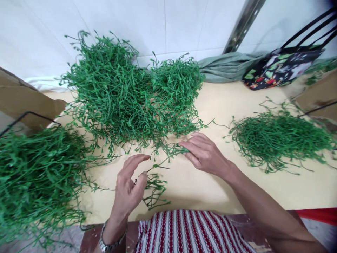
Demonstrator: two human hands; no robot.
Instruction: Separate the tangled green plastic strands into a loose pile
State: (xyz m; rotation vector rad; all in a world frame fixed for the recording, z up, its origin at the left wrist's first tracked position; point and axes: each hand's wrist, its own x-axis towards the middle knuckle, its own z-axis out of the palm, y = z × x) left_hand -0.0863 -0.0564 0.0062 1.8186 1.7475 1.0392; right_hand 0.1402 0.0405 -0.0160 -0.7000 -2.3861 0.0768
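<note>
In the middle of the pale tabletop, my right hand (pixel 204 153) pinches a few thin green artificial stems (pixel 175 150) between thumb and fingers. Their tips point left, near the front of the large pile. My left hand (pixel 131 179) is half curled, its thumb and forefinger apart. A small bunch of green stems (pixel 156 189) sticks out to the right from behind its thumb, seemingly held by the lower fingers, which are hidden. One loose stem reaches across between the hands.
A tall heap of green stems (pixel 113 88) stands behind my hands. Another pile (pixel 37 175) lies at the left, a flatter one (pixel 279 138) at the right. Cardboard boxes (pixel 26 95) flank the table (pixel 218 105). A floral bag (pixel 281 68) and grey-green cloth (pixel 223 66) lie along the wall.
</note>
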